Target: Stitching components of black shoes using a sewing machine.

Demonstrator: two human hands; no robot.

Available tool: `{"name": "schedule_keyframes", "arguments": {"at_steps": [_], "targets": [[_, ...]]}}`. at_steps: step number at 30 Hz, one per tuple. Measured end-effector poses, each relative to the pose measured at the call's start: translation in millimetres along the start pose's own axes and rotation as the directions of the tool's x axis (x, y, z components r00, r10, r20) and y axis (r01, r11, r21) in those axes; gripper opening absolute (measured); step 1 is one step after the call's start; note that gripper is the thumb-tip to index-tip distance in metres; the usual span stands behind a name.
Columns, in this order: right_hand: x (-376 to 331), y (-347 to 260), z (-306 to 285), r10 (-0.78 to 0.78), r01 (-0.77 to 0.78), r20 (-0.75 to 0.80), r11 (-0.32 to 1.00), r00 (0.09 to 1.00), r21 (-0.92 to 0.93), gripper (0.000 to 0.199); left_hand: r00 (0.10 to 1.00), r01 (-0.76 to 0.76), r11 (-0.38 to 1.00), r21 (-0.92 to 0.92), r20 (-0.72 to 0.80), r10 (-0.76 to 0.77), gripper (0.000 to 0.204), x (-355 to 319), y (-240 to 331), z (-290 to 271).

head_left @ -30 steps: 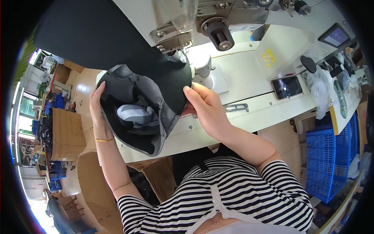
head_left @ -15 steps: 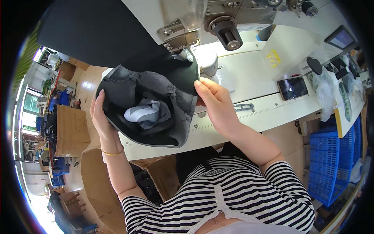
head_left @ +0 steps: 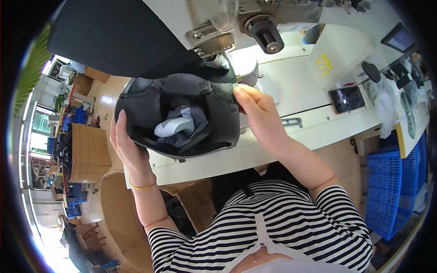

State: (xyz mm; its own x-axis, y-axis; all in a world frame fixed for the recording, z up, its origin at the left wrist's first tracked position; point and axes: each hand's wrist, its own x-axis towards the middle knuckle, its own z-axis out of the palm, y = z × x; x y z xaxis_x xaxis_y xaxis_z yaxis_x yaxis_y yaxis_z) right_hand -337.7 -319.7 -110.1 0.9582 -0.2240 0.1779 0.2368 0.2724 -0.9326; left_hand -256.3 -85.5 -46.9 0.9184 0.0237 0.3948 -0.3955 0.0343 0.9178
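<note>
Your left hand (head_left: 129,146), at about nine o'clock, cups the near rim of the dark cap (head_left: 180,116) with fingers spread along its edge, while your right hand (head_left: 257,113) at three o'clock pinches the cap's far rim. The cap lies inside up (grey-white lining (head_left: 175,126) bunched within) on the white table (head_left: 291,136). Beyond, at twelve o'clock, stands the sewing machine (head_left: 236,22).

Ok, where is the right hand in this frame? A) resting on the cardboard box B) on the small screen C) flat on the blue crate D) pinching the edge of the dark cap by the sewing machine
D: the right hand pinches the rim of the dark cap beside the sewing machine, while the left hand cups its other side.
</note>
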Motion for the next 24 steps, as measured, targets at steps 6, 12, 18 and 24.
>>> {"name": "schedule_keyframes", "arguments": {"at_steps": [6, 12, 18, 24], "targets": [[2, -6, -4, 0.023, -0.025, -0.054, 0.999, 0.998, -0.04, 0.025, 0.997, 0.032, 0.994, -0.105, -0.072, -0.04, 0.025, -7, 7, 8], [-2, -12, -2, 0.02, -0.03, -0.099, 0.995, 0.995, -0.097, 0.024, 0.999, 0.027, 0.987, -0.161, -0.013, -0.03, 0.023, -3, 3, 10], [-9, -15, -2, -0.04, 0.023, -0.077, 0.976, 0.996, -0.217, 0.025, 0.988, 0.111, 0.976, -0.185, -0.086, -0.128, 0.035, -1, 4, 12], [-15, -16, -2, -0.048, 0.035, -0.048, 0.969, 0.998, -0.246, 0.025, 0.992, 0.106, 0.981, -0.163, -0.056, -0.116, 0.034, -4, 8, 15]]}}
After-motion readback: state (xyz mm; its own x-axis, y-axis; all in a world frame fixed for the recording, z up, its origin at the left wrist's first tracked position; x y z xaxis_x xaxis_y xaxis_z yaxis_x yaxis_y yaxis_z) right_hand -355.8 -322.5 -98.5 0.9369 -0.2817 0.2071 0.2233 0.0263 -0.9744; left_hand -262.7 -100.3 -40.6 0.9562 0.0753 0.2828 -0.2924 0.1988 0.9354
